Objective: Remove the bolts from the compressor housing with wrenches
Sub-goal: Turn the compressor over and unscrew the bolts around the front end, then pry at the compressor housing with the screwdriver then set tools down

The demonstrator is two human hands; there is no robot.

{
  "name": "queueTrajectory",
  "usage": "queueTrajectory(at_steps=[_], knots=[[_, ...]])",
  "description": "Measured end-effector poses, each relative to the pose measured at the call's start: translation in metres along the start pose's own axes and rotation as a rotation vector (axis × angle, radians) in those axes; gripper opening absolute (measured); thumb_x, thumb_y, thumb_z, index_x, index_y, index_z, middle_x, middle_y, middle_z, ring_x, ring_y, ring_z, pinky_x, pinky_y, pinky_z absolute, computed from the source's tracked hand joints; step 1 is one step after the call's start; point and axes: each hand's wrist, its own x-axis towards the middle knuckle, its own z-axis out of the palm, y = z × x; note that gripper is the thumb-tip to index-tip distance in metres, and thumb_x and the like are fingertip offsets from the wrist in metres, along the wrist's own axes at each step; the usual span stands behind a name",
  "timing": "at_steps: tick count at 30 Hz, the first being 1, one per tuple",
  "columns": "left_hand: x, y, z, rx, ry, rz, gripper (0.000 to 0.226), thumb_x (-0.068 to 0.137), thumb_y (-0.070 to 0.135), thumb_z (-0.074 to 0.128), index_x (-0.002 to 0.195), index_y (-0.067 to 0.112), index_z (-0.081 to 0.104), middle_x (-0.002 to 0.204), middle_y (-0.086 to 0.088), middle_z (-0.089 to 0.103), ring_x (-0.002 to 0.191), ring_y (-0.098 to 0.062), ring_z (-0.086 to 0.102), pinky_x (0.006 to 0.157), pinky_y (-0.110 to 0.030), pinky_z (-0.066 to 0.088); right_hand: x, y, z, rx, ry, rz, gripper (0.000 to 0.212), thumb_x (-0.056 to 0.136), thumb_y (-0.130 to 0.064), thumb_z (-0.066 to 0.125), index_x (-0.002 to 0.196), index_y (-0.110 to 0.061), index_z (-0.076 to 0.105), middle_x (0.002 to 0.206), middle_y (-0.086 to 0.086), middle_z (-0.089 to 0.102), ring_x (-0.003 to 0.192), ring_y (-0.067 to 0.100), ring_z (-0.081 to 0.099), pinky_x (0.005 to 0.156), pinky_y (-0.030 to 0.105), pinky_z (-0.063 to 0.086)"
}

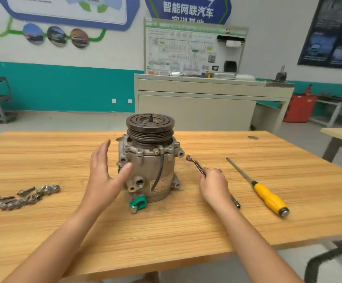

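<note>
Wrench (195, 164) in right hand (214, 185) — beside compressor (148, 170).

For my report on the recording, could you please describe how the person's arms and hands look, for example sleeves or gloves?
Both forearms are bare: no sleeves reach into view. The left hand and right hand wear no gloves, and no rings, watch or markings show.
</note>
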Motion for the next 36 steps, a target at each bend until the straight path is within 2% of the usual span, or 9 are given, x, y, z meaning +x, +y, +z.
queueTrajectory(at_steps=[5,9,13,20,24,27,29,32,36], knots=[[-0.016,-0.003,0.025,-0.115,-0.078,-0.099,0.098,0.076,0.042,0.070,0.150,0.033,0.006,0.155,0.009,0.016,0.140,-0.012,0.023,0.114,-0.040,0.026,0.003,0.002,0.008,-0.354,-0.122,0.047,0.026,0.090,-0.001,0.041,0.108,-0.003,0.060,0.114,0.014,0.057,0.107,0.027,0.050,0.077,0.031,0.042],[-0.014,-0.015,0.024,-0.033,-0.099,-0.086,0.103,0.073,0.041,0.075,0.151,0.025,0.009,0.154,0.002,0.022,0.139,-0.013,0.024,0.113,-0.036,0.026,0.001,0.007,0.009,-0.328,-0.115,-0.002,0.028,0.094,-0.018,0.044,0.115,-0.005,0.058,0.127,0.011,0.048,0.119,0.025,0.041,0.092,0.034,0.039],[-0.012,-0.020,0.025,-0.017,-0.113,-0.105,0.097,0.071,0.039,0.076,0.148,0.018,0.021,0.146,-0.005,0.035,0.134,-0.020,0.034,0.111,-0.044,0.032,-0.001,0.026,-0.013,-0.212,0.010,-0.035,0.032,0.095,-0.024,0.043,0.118,-0.006,0.057,0.122,0.009,0.052,0.114,0.023,0.046,0.088,0.030,0.040],[-0.008,-0.025,0.034,0.005,-0.063,-0.060,0.083,0.069,0.033,0.079,0.138,0.018,0.036,0.133,-0.003,0.042,0.125,-0.020,0.040,0.102,-0.033,0.034,-0.003,0.062,-0.052,-0.344,0.149,0.047,0.037,0.093,-0.030,0.045,0.124,-0.011,0.054,0.122,0.007,0.054,0.115,0.024,0.045,0.084,0.032,0.041],[-0.007,-0.028,0.036,0.026,-0.080,-0.117,0.088,0.070,0.038,0.077,0.142,0.015,0.032,0.144,-0.009,0.034,0.134,-0.025,0.033,0.110,-0.047,0.032,0.001,0.103,-0.081,-0.541,-0.092,0.309,0.030,0.092,-0.039,0.043,0.101,-0.013,0.056,0.112,0.007,0.057,0.102,0.026,0.052,0.068,0.030,0.036],[-0.009,-0.027,0.036,0.032,-0.083,-0.124,0.089,0.072,0.039,0.076,0.143,0.013,0.030,0.148,-0.008,0.030,0.137,-0.023,0.030,0.111,-0.046,0.031,-0.006,0.110,-0.083,-0.366,-0.176,0.358,0.031,0.093,-0.040,0.044,0.082,-0.011,0.049,0.093,0.007,0.060,0.086,0.026,0.056,0.062,0.028,0.037],[-0.010,-0.026,0.034,0.029,-0.081,-0.120,0.089,0.072,0.040,0.076,0.144,0.013,0.030,0.149,-0.007,0.028,0.137,-0.022,0.029,0.112,-0.044,0.030,-0.019,0.107,-0.091,0.033,-0.129,0.401,0.034,0.092,-0.038,0.049,0.077,-0.007,0.050,0.082,0.009,0.057,0.076,0.026,0.057,0.059,0.030,0.039],[-0.013,-0.024,0.034,0.038,-0.061,-0.091,0.086,0.073,0.039,0.076,0.143,0.014,0.031,0.149,-0.006,0.027,0.136,-0.021,0.030,0.111,-0.037,0.030,-0.060,0.082,-0.117,0.720,-0.249,0.393,0.019,0.090,-0.028,0.054,0.094,-0.010,0.056,0.077,0.008,0.060,0.054,0.019,0.058,0.044,0.028,0.042],[-0.016,-0.021,0.032,0.044,0.000,-0.038,0.079,0.073,0.036,0.076,0.138,0.012,0.037,0.138,-0.003,0.035,0.122,-0.011,0.039,0.098,-0.018,0.031,-0.108,0.047,-0.143,0.674,-0.435,0.115,0.011,0.076,-0.037,0.063,0.087,-0.040,0.064,0.060,0.003,0.058,0.043,0.017,0.046,0.039,0.023,0.037]])
